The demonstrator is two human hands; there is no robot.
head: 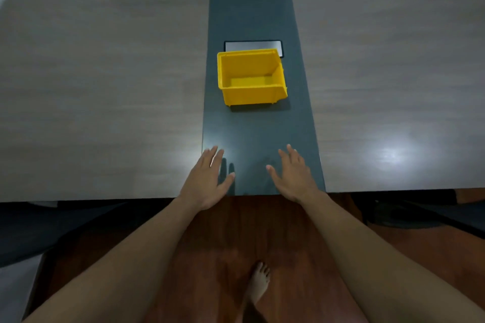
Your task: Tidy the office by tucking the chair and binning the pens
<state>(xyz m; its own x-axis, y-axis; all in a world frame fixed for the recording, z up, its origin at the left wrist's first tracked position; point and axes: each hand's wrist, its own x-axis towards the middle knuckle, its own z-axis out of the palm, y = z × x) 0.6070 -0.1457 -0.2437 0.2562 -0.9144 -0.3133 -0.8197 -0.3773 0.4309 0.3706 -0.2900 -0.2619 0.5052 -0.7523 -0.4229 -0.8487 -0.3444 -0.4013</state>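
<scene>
1. One yellow bin (252, 77) is seen on the table's dark centre strip (258, 139), long axis lying left-right, its sloped open front turned right.
2. One silver panel (253, 45) is set just behind it.
3. The left hand (207, 181) and right hand (295, 176) are held flat near the table edge, fingers loosely extended, nothing gripped.

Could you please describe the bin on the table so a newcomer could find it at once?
A dark strip runs down the middle of the wood-grain table. On it sits the yellow bin, open-topped and empty, just ahead of a flat silver panel; it is the only brightly coloured thing there.
</scene>
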